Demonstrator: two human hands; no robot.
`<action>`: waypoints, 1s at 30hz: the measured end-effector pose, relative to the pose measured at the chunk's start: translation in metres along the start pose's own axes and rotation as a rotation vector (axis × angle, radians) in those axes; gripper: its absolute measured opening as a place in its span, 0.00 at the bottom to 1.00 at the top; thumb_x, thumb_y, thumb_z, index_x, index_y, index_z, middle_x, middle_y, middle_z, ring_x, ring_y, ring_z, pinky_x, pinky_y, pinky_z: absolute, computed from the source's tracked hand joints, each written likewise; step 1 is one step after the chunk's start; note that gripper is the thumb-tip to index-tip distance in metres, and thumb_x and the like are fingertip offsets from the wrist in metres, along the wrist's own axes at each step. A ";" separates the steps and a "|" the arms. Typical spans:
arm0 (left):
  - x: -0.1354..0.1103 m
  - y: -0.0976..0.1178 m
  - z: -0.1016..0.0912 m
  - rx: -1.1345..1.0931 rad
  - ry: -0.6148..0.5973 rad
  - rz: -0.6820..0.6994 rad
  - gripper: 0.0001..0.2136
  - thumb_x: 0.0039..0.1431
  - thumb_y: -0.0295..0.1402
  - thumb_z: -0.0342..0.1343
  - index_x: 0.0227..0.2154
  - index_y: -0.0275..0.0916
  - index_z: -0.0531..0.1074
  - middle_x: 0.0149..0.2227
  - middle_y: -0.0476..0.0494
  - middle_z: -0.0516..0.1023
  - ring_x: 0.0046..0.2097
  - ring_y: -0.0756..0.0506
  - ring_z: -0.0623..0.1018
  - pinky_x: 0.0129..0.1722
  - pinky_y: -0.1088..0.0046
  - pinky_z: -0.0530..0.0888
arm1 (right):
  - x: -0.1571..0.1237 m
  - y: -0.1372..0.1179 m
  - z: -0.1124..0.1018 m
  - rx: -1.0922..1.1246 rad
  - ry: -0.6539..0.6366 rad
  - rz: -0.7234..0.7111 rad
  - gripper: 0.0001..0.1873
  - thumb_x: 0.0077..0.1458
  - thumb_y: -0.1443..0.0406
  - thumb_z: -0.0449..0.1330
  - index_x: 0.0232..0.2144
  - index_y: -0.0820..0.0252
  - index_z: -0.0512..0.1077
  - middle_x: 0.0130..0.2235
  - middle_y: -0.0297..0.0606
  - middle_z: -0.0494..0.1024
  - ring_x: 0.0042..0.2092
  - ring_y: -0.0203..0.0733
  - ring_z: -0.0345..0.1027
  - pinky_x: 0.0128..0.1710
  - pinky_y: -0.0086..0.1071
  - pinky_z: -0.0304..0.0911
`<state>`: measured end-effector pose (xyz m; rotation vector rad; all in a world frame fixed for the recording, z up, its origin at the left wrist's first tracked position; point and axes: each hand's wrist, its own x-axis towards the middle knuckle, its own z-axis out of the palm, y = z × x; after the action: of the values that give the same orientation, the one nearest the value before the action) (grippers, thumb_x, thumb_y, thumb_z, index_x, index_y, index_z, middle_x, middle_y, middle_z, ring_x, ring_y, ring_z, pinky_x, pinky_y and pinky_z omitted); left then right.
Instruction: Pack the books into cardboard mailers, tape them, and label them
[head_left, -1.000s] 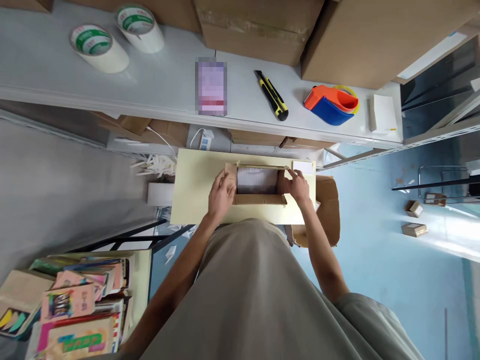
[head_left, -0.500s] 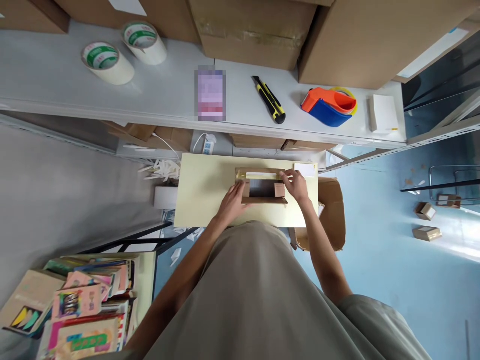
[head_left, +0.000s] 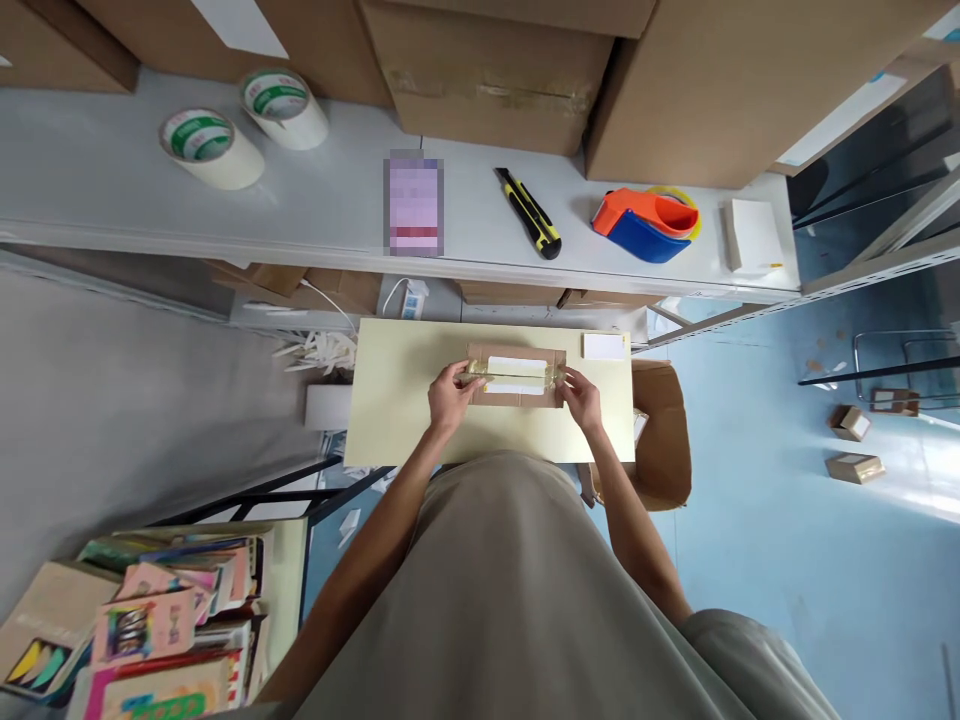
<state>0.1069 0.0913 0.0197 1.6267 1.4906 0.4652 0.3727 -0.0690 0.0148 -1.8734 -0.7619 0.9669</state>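
A small brown cardboard box lies closed on a pale yellow table. A white label and a strip of clear tape show across its top. My left hand presses its fingers on the box's left end. At the box's right end my right hand does the same. Both hands curl around the ends of the box.
A white card lies at the table's far right. The grey shelf behind carries two tape rolls, a utility knife, an orange and blue tape dispenser and a white pad. An open carton stands right; books pile lower left.
The box was open with its flaps up a second ago. The flaps have been folded down and the box now lies closed under both hands.
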 end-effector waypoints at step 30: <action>0.001 0.014 0.023 -0.171 0.134 -0.063 0.15 0.64 0.34 0.64 0.52 0.40 0.80 0.57 0.31 0.85 0.58 0.36 0.85 0.62 0.52 0.81 | -0.026 -0.028 -0.039 -0.455 0.129 -0.245 0.26 0.78 0.50 0.51 0.56 0.55 0.84 0.59 0.51 0.87 0.54 0.60 0.85 0.57 0.52 0.80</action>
<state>0.1331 0.0859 0.0180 1.4348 1.5513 0.6585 0.3890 -0.0934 0.0600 -2.1354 -1.1743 0.5406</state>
